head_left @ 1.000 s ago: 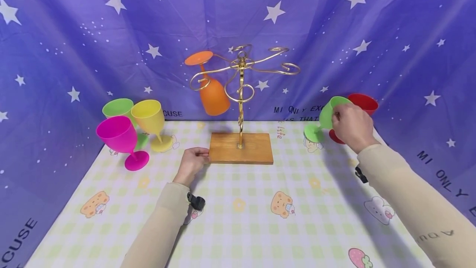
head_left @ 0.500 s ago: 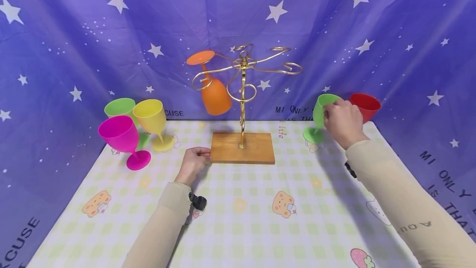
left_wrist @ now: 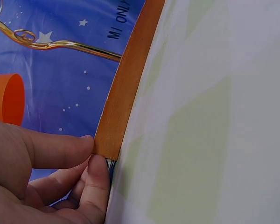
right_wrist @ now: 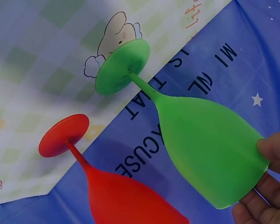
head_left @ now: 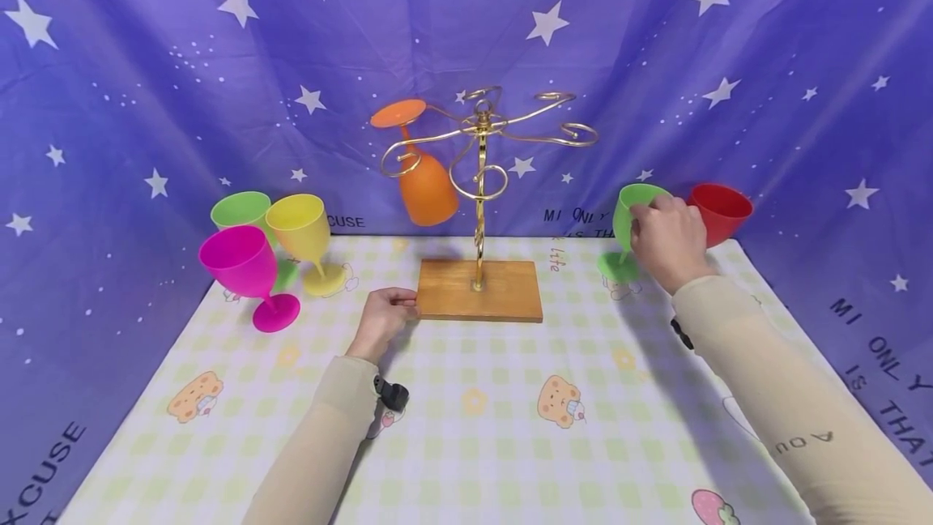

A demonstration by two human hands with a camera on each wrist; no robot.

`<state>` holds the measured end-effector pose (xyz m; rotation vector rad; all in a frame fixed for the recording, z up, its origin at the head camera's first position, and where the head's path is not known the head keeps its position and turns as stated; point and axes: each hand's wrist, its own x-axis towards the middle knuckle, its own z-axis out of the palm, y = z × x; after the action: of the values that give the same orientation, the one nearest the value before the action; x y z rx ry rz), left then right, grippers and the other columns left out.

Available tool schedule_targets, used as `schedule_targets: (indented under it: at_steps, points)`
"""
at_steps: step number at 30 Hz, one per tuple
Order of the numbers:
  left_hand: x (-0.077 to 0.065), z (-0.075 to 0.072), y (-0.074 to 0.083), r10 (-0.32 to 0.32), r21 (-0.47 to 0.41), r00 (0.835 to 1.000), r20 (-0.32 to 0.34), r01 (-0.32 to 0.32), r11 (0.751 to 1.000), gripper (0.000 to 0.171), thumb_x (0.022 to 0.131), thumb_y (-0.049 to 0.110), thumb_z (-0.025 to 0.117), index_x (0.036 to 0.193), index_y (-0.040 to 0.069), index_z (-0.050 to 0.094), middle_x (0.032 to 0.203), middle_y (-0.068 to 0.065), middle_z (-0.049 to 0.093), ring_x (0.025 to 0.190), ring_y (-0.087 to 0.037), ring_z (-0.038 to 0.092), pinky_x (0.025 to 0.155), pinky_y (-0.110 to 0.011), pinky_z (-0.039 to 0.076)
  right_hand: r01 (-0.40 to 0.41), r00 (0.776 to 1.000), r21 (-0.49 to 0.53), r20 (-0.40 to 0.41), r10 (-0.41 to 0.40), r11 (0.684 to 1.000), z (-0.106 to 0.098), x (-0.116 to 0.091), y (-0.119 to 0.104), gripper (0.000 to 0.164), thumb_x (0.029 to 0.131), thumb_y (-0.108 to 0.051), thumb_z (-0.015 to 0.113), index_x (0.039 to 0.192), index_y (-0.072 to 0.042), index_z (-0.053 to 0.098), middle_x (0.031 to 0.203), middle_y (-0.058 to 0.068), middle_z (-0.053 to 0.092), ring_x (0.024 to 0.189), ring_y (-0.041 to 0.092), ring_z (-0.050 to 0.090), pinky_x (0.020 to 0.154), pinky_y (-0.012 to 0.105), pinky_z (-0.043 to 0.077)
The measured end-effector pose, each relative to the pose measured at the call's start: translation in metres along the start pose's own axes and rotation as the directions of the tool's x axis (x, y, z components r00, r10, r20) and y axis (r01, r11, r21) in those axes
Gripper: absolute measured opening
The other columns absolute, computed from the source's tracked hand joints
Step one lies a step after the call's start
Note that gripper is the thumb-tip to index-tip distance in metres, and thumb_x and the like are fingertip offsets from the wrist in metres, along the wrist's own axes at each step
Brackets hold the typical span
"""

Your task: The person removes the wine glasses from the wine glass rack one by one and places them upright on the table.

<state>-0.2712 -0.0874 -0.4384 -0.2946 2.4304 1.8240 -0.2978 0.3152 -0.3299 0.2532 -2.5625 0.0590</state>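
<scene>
My left hand (head_left: 382,324) holds the left edge of the wooden base (head_left: 503,298) of a gold wine glass rack (head_left: 480,217), thumb and forefinger at its corner in the left wrist view. An orange goblet (head_left: 428,191) hangs upside down and tilted from a left arm of the rack. At the right, my right hand (head_left: 667,243) pinches the rim of a green goblet (right_wrist: 210,144), thumb on one side and fingers on the other. That goblet stands nearly upright, its foot (head_left: 618,267) at the tablecloth. A red goblet (head_left: 720,213) is just right of it, partly behind my hand.
On the left stand a magenta goblet (head_left: 239,260), a yellow goblet (head_left: 299,227) and a second green goblet (head_left: 242,209). The rack's other curled arms (head_left: 578,134) spread out above the base. A starry blue curtain (head_left: 408,14) rises behind the checked tablecloth (head_left: 466,444).
My right hand has shifted left with the green goblet's bowl, bringing it from a rightward tilt to nearly upright and apart from the red goblet. My left hand stays at the base.
</scene>
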Motion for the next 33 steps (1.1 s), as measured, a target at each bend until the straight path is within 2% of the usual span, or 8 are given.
schedule_targets:
  at_steps: [5,10,13,19,22,27,33]
  points:
    - [0.000,0.000,0.000,-0.004,-0.006,1.000,0.002,0.004,1.000,0.027,0.079,-0.008,0.066,0.105,-0.003,0.068,0.095,-0.014,0.067,0.082,-0.020,0.062,0.070,-0.026,0.051,-0.018,0.999,0.009,0.029,0.017,1.000,-0.002,-0.002,-0.001,0.023,0.087,-0.011,0.055,0.104,0.000,0.067,0.093,0.024,0.058,0.081,0.044,0.051,0.067,0.052,0.039]
    - [0.000,-0.001,-0.001,-0.002,-0.007,1.000,0.007,0.002,1.000,0.026,0.079,-0.008,0.066,0.104,-0.003,0.068,0.094,-0.014,0.066,0.081,-0.019,0.062,0.070,-0.026,0.051,-0.057,0.997,0.057,0.046,0.054,0.997,-0.002,-0.005,-0.008,0.035,0.089,-0.017,0.055,0.116,0.005,0.060,0.112,0.027,0.053,0.100,0.046,0.046,0.082,0.057,0.039]
    - [0.000,-0.001,-0.001,0.001,-0.002,1.000,0.006,-0.001,1.000,0.026,0.079,-0.008,0.065,0.105,-0.003,0.068,0.094,-0.013,0.066,0.081,-0.019,0.062,0.069,-0.025,0.050,-0.049,0.999,0.105,0.013,0.048,0.993,-0.001,-0.010,-0.016,0.035,0.089,-0.018,0.056,0.115,0.005,0.060,0.115,0.026,0.052,0.109,0.044,0.043,0.088,0.057,0.038]
    - [0.001,-0.001,-0.001,0.005,-0.008,1.000,0.010,-0.005,1.000,0.027,0.079,-0.008,0.065,0.105,-0.004,0.068,0.091,-0.011,0.066,0.079,-0.017,0.061,0.065,-0.023,0.048,-0.032,0.998,0.200,-0.047,0.042,0.979,0.008,-0.026,-0.031,0.029,0.087,-0.018,0.059,0.106,0.003,0.065,0.111,0.023,0.056,0.107,0.041,0.046,0.085,0.056,0.039]
    - [0.001,-0.001,-0.001,-0.001,-0.017,1.000,0.015,0.001,1.000,0.026,0.079,-0.008,0.064,0.105,-0.004,0.068,0.091,-0.011,0.065,0.079,-0.017,0.062,0.065,-0.024,0.049,-0.075,0.997,0.262,-0.015,0.082,0.962,0.012,-0.033,-0.040,0.029,0.089,-0.020,0.059,0.107,0.002,0.066,0.110,0.021,0.057,0.106,0.039,0.048,0.082,0.058,0.041]
    - [0.000,-0.001,0.000,-0.005,-0.017,1.000,0.015,0.005,1.000,0.027,0.080,-0.008,0.065,0.106,-0.003,0.068,0.092,-0.011,0.066,0.079,-0.018,0.062,0.066,-0.024,0.049,-0.158,0.987,0.363,0.085,0.136,0.918,0.022,-0.045,-0.053,0.033,0.090,-0.022,0.059,0.112,0.002,0.064,0.108,0.021,0.060,0.100,0.039,0.055,0.080,0.057,0.044]
    - [0.000,-0.001,0.000,0.001,-0.007,1.000,0.008,-0.001,1.000,0.025,0.080,-0.007,0.065,0.105,-0.003,0.068,0.092,-0.012,0.066,0.079,-0.019,0.063,0.066,-0.024,0.049,-0.238,0.969,0.481,0.172,0.176,0.843,0.037,-0.055,-0.066,0.031,0.091,-0.021,0.060,0.108,0.005,0.064,0.094,0.021,0.065,0.084,0.034,0.062,0.077,0.048,0.047]
